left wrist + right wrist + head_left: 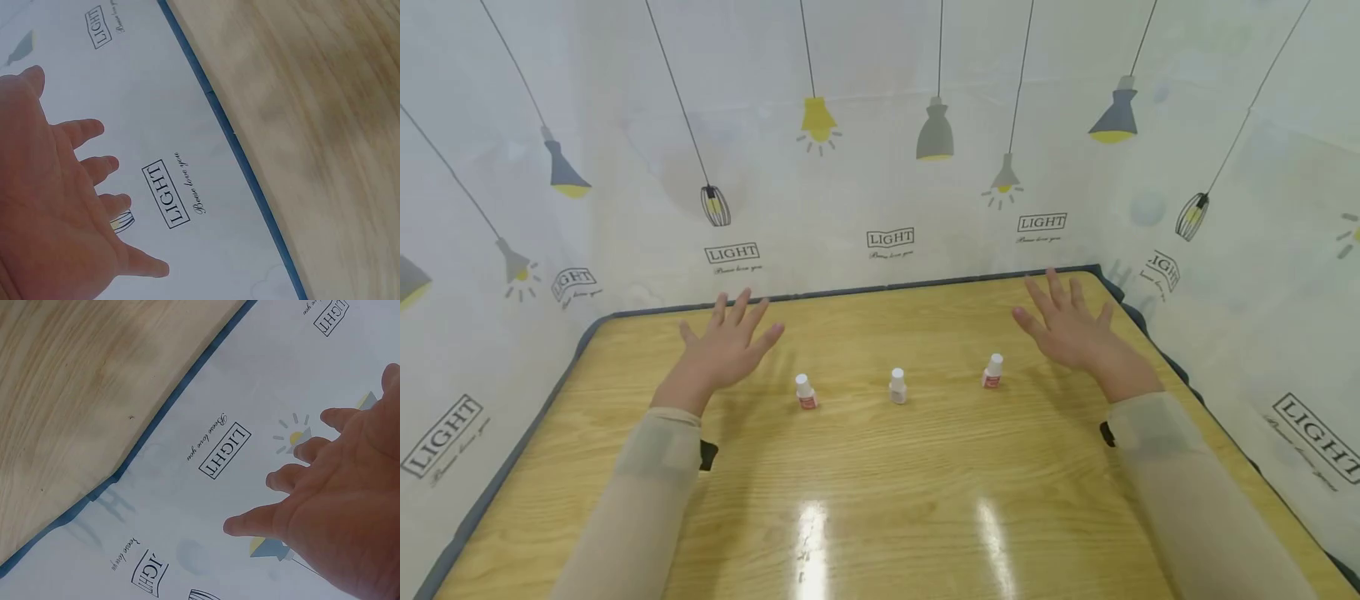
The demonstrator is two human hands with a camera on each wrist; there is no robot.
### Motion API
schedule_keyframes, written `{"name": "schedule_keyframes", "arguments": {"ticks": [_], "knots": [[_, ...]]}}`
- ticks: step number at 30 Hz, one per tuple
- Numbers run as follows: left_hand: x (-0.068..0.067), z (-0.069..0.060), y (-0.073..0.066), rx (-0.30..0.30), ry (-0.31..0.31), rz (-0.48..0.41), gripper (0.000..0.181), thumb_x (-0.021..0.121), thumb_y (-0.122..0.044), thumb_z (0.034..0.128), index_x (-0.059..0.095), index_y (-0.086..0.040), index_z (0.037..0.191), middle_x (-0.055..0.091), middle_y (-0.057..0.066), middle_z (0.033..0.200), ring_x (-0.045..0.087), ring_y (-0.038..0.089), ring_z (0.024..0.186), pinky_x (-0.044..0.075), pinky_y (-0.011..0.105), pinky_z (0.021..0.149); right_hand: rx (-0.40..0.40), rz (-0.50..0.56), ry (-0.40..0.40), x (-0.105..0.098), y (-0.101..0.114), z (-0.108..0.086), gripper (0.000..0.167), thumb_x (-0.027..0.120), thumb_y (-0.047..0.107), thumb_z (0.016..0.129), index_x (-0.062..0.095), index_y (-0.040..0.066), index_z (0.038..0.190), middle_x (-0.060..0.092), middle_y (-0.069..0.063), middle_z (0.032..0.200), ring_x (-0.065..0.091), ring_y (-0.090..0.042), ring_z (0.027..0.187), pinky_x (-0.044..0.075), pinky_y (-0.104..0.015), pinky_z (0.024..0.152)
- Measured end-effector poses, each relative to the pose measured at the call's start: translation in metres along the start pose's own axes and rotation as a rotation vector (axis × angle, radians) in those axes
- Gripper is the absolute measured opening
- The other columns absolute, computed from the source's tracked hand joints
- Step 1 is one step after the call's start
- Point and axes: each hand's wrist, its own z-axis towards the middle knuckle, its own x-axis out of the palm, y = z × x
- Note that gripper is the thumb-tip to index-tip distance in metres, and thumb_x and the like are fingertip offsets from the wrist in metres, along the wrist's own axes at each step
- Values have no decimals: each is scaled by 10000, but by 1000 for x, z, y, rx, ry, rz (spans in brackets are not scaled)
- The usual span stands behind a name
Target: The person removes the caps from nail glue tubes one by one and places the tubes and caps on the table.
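Three small white-capped bottles stand upright in a loose row on the wooden table. The left bottle (pixel 806 392) has a red label, the middle bottle (pixel 898 387) a pale one, and the right bottle (pixel 992 372) a red one. My left hand (pixel 724 346) is spread out to the left of the row, holding nothing; its splayed fingers also show in the left wrist view (pixel 59 194). To the right of the row my right hand (pixel 1070 327) is likewise spread, fingers apart and holding nothing. No bottle appears in either wrist view.
The wooden table (pixel 880 475) has a dark blue edge strip (pixel 842 292) along its back and sides. White cloth walls (pixel 865 183) printed with lamps and the word LIGHT rise behind it and on both sides. Light glares off the table's near part.
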Motion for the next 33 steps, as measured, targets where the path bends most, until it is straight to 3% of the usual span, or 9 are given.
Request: {"name": "schedule_keyframes", "arguments": {"ticks": [7, 12, 20, 27, 30, 33], "knots": [[-8, 1, -11, 12, -2, 7, 921, 126, -828, 1019, 59, -251, 1733, -92, 110, 1805, -165, 443, 1646, -126, 894, 1114, -2, -24, 0, -6, 3, -2, 882, 117, 785, 1044, -146, 263, 1704, -350, -109, 1721, -287, -534, 1569, -220, -876, 1082], [-16, 4, -27, 44, -9, 3, 919, 135, -825, 1022, 101, -244, 1732, -35, 110, 1811, -100, 430, 1662, -97, 869, 1156, 2, -47, 12, -10, 2, -1, 891, 100, 794, 1037, -149, 258, 1703, -314, -148, 1731, -239, -573, 1569, -202, -888, 1077], [-27, 5, -62, 149, -22, -37, 785, 300, -669, 1102, 154, -217, 1728, 94, 142, 1804, 53, 433, 1668, 59, 769, 1263, -26, -21, 49, -18, 10, -1, 909, 155, 783, 1049, -1, 202, 1730, -26, -248, 1779, -88, -614, 1586, -127, -908, 1092], [-28, -1, -116, 274, -91, -216, 689, 511, -456, 1112, 282, -165, 1694, 219, 124, 1781, 201, 343, 1659, 223, 572, 1325, -155, 29, 42, -20, 17, 3, 840, 244, 631, 1126, 257, -7, 1671, 227, -348, 1707, 172, -592, 1578, 161, -741, 1259], [-25, -2, -146, 316, -145, -340, 660, 589, -401, 1091, 358, -166, 1662, 328, 83, 1745, 309, 307, 1624, 288, 527, 1311, -157, 41, 35, -19, 20, 3, 838, 274, 645, 1119, 328, -1, 1650, 368, -309, 1667, 337, -543, 1541, 264, -692, 1253], [-17, 1, -172, 315, -178, -471, 617, 660, -359, 1064, 448, -172, 1612, 462, 56, 1671, 471, 298, 1525, 424, 511, 1230, -152, 41, 29, -16, 21, 4, 841, 292, 677, 1102, 385, 33, 1635, 484, -278, 1607, 507, -511, 1443, 374, -685, 1189]]}}
